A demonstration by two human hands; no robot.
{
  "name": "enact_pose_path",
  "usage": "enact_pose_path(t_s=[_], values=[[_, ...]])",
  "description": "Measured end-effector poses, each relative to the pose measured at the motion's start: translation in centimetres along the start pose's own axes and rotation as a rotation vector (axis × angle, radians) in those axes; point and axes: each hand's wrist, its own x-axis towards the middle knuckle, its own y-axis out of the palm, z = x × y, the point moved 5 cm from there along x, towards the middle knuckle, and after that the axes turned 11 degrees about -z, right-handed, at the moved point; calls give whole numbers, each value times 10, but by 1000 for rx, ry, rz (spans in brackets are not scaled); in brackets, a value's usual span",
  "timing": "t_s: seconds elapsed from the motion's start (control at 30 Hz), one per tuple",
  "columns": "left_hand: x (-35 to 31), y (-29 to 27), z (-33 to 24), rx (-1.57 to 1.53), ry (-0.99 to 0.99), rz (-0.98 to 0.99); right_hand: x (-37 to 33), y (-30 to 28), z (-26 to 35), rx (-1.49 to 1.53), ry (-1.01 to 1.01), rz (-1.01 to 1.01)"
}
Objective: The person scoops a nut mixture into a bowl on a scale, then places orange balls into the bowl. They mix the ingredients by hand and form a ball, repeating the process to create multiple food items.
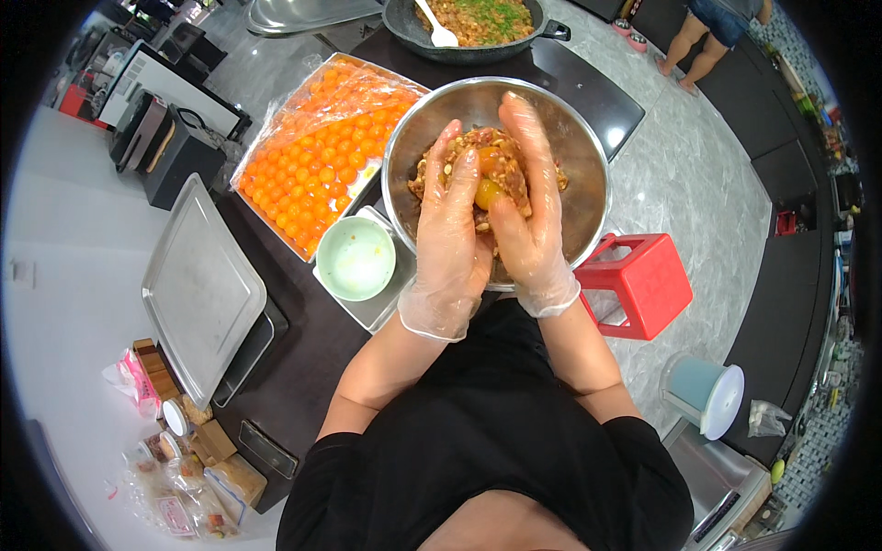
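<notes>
Over a steel mixing bowl [588, 197], my left hand [450, 234] and my right hand [536, 207], both in clear plastic gloves, cup a sticky brown clump of nut filling [508, 170] from either side. Two round orange egg yolks show in it, the lower yolk [488, 193] close to my right thumb. The fingers curve around the clump and point away from me. Behind them, more loose filling lies in the bowl, partly hidden by my hands. Left of the bowl sits a tray of egg yolks [308, 174], its far part under plastic wrap. A pale green bowl [356, 259] stands nearer me.
A black pan [501, 48] of filling with a white spatula [441, 35] is at the far side. Metal trays [202, 285], a phone [268, 448] and bagged ingredients [188, 487] lie left. A red stool [648, 285] stands right. A person [712, 37] stands at the far right.
</notes>
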Motion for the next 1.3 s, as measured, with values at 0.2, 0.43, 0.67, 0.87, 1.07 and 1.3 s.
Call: enact_pose_path(t_s=[0.2, 0.43, 0.67, 0.87, 1.07, 1.3], values=[[-1, -5, -6, -165, -275, 120, -1, -8, -14, 172, 81, -60], [8, 6, 7, 145, -36, 130, -4, -13, -7, -11, -132, -111], [17, -6, 14, -25, -146, 85, 1, -8, 0, -145, -244, -67], [12, 1, 12, 172, 27, 23, 2, -6, 5, -135, -142, -180], [17, -9, 12, 20, -18, 21, 8, -3, -11, -112, 47, 34], [25, -12, -1, -33, -145, 59, -3, -8, -19, 169, 211, -62]])
